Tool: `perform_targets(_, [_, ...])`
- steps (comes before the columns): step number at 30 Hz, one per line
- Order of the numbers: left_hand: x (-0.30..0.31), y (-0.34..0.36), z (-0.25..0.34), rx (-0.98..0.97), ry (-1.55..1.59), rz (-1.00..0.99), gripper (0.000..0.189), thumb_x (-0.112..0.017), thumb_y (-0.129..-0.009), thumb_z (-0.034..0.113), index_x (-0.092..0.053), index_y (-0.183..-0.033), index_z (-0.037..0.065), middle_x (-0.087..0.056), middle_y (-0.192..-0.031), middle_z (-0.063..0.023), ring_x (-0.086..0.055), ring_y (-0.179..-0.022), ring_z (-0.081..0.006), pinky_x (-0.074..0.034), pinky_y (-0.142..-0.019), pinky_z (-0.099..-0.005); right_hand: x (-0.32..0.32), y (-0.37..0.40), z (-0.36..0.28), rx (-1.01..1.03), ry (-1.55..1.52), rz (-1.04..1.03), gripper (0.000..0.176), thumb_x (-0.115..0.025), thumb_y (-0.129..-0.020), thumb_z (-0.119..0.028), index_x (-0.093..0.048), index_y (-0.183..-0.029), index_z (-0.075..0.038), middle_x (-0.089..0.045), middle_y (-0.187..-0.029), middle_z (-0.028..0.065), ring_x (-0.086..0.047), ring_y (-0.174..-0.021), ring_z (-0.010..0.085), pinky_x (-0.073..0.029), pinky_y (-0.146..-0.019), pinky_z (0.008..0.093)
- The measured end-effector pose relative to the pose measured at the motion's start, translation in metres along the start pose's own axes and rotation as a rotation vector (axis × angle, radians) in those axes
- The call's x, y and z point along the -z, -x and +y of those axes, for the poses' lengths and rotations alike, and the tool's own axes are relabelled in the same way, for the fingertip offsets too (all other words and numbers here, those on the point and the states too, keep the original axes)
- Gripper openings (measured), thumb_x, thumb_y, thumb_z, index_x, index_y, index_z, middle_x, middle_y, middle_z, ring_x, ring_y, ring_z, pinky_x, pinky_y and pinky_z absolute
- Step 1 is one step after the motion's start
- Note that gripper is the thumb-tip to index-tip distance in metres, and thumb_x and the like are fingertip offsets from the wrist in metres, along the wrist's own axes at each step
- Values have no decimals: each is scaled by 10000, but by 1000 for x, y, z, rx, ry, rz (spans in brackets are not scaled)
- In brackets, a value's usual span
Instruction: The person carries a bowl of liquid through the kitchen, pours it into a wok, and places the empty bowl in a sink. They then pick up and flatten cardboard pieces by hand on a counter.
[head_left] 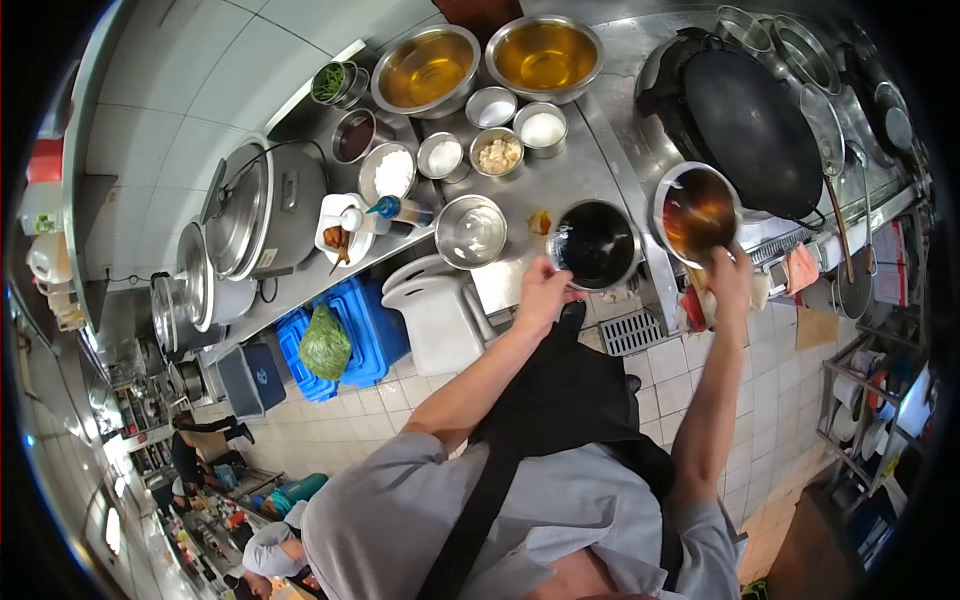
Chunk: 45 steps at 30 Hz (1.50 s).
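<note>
Gripping dark bowl (pixel 595 243) at counter (pixel 575 175) edge, left hand (pixel 545 290) closed on rim; right hand (pixel 730 272) clamped on brown-liquid bowl (pixel 697 212) beside wok (pixel 755 125). Could slop onto floor (pixel 700 370) if tilted, slip if rim greasy.

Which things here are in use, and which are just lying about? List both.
In use: left hand gripping the dark bowl; right hand gripping the brown-sauce bowl.
Lying about: wok, empty steel bowl, rice cooker, white stool, green bag.
</note>
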<state>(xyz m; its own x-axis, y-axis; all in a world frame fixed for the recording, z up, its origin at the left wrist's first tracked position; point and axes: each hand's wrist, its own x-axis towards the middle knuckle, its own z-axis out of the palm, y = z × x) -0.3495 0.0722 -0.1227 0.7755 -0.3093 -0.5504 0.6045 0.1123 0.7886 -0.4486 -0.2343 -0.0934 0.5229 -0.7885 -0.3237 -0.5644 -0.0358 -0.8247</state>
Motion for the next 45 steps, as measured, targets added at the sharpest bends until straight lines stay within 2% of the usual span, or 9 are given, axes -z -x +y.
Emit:
perform_targets(7, [-87, 19, 10, 102, -172, -381, 151, -591, -911, -28, -444, -909, 7, -563, -892, -110, -712, -729, -238, -651, -621, -338, 169, 131, 79, -108, -203, 406, 190, -559, -958, -232, -588, -915, -49, -448, -601, -25, -398, -456, 65, -399, -368, 253])
perform_targets(17, [-250, 49, -21, 159, -454, -843, 150, -617, -906, -17, -569, -1047, -3, -642, -989, -107, -694, -833, -198, -656, -709, -344, 296, 293, 277, -741, -53, 957, 360, -659, -857, -313, -650, -919, 42, -663, -707, 119, -624, -504, 233, -528, -483, 397])
perform_targets(21, [-275, 47, -45, 219, -512, -949, 79, -623, -923, -5, -581, -985, 23, -675, -954, -81, -706, -855, -207, -646, -745, -337, 292, 338, 312, -611, -416, 1247, 249, -564, -884, -146, -683, -943, 64, -628, -642, 118, -616, -460, 215, -524, -367, 371])
perform_targets(27, [-316, 81, -82, 237, -498, -959, 104, -622, -931, -16, -550, -972, 47, -678, -907, -76, -713, -761, -202, -657, -677, -331, 335, 428, 436, -837, -494, 1499, 348, -591, -961, -272, -671, -829, 40, -616, -611, 123, -627, -474, 232, -512, -405, 388])
perform_targets(30, [-336, 102, -87, 219, -483, -891, 115, -618, -924, -26, -550, -967, 55, -665, -882, -59, -693, -701, -182, -660, -676, -346, 353, 490, 527, -441, -868, 1622, 229, -561, -919, -174, -694, -807, -26, -585, -622, 68, -581, -471, 201, -482, -409, 368])
perform_targets(32, [-345, 113, -88, 195, -500, -891, 115, -616, -920, -30, -541, -964, 45, -651, -867, -67, -694, -710, -186, -653, -657, -334, 380, 509, 496, -585, -883, 1816, 204, -638, -875, -192, -677, -775, -18, -564, -610, 73, -525, -444, 175, -431, -384, 329])
perform_targets(35, [-354, 120, -91, 159, -456, -845, 119, -616, -915, -34, -528, -951, 38, -646, -844, -71, -695, -694, -194, -639, -610, -309, 406, 564, 556, -806, -866, 1888, 275, -664, -857, -247, -630, -754, 5, -606, -655, 112, -542, -472, 232, -448, -416, 347])
perform_targets(41, [-363, 128, -86, 110, -445, -747, 107, -616, -893, -37, -541, -892, 39, -645, -842, -76, -696, -689, -216, -649, -628, -313, 409, 610, 600, -847, -1089, 2093, 184, -563, -849, -119, -581, -879, 62, -556, -679, 116, -543, -549, 237, -540, -484, 402])
perform_targets(45, [-360, 120, -86, 84, -369, -707, 78, -605, -892, -21, -534, -893, 10, -640, -803, -106, -728, -706, -279, -651, -598, -293, 399, 625, 618, -692, -1165, 2096, 91, -532, -852, -94, -554, -805, -20, -550, -673, 96, -543, -564, 231, -570, -561, 406])
